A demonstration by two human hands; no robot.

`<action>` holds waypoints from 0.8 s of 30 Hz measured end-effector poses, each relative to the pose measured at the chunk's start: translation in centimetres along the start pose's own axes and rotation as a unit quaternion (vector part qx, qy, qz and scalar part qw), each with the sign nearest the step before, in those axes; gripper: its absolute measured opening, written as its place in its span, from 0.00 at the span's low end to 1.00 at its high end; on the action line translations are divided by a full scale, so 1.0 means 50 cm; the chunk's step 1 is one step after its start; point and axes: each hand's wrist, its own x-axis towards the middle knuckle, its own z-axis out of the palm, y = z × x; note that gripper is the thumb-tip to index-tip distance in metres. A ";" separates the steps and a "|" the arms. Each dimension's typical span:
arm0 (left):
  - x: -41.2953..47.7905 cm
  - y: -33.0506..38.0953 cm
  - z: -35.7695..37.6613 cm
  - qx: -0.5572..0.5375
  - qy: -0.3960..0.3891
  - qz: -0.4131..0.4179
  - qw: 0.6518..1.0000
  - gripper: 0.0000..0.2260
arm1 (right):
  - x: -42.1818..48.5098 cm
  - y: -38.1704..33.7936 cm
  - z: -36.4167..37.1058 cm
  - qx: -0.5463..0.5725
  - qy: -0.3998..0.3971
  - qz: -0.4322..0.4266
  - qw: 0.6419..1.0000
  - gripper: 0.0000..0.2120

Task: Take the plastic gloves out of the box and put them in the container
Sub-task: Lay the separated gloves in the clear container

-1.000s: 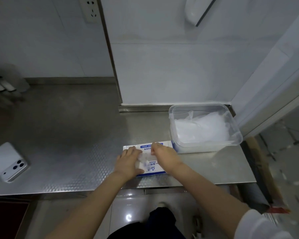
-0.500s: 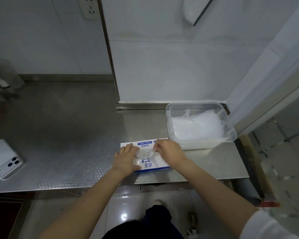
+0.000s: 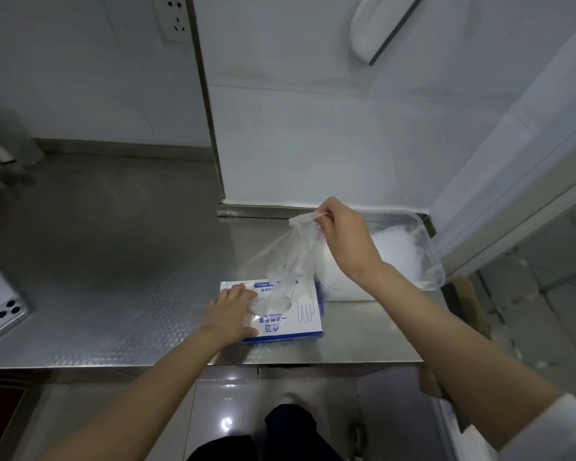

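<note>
Pinching a plastic glove [image 3: 290, 257], right hand [image 3: 346, 237] hangs above box [image 3: 300, 324]; flat left hand [image 3: 230, 311] presses box.

I count one glove box [image 3: 280, 322], one clear plastic container [image 3: 436, 271] and one smartphone [image 3: 0, 304], all on one steel counter [image 3: 113, 261]. One transparent plastic glove [image 3: 293, 257] is out of the box. The heaped gloves [image 3: 393, 251] inside the container are too bunched for me to count. There are two hands, one left hand [image 3: 230, 311] and one right hand [image 3: 346, 237], and one wall socket [image 3: 175, 18].
</note>
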 end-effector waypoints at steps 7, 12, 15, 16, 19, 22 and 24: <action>0.032 0.021 -0.084 -0.256 0.082 -0.025 0.963 0.30 | 0.002 0.058 -0.046 0.004 -0.083 -0.015 0.996 0.06; 0.028 0.149 -0.181 -0.380 0.096 0.114 0.913 0.34 | 0.017 0.075 -0.064 0.007 -0.160 -0.027 0.987 0.08; 0.040 0.216 -0.198 -0.411 0.091 0.184 0.888 0.22 | 0.024 0.071 -0.078 0.069 -0.208 -0.026 0.975 0.04; 0.047 0.231 -0.200 -0.416 0.112 0.187 0.883 0.15 | 0.027 0.073 -0.085 0.078 -0.215 -0.029 0.973 0.03; 0.062 0.254 -0.203 -0.461 0.124 0.137 0.868 0.09 | 0.048 0.105 -0.114 0.081 -0.197 -0.023 0.977 0.05; 0.072 0.266 -0.204 -0.522 0.117 0.072 0.842 0.07 | 0.064 0.143 -0.135 0.130 -0.093 0.034 0.986 0.10; 0.078 0.275 -0.204 -0.552 0.139 0.045 0.821 0.08 | 0.061 0.157 -0.140 0.200 -0.025 0.096 0.975 0.13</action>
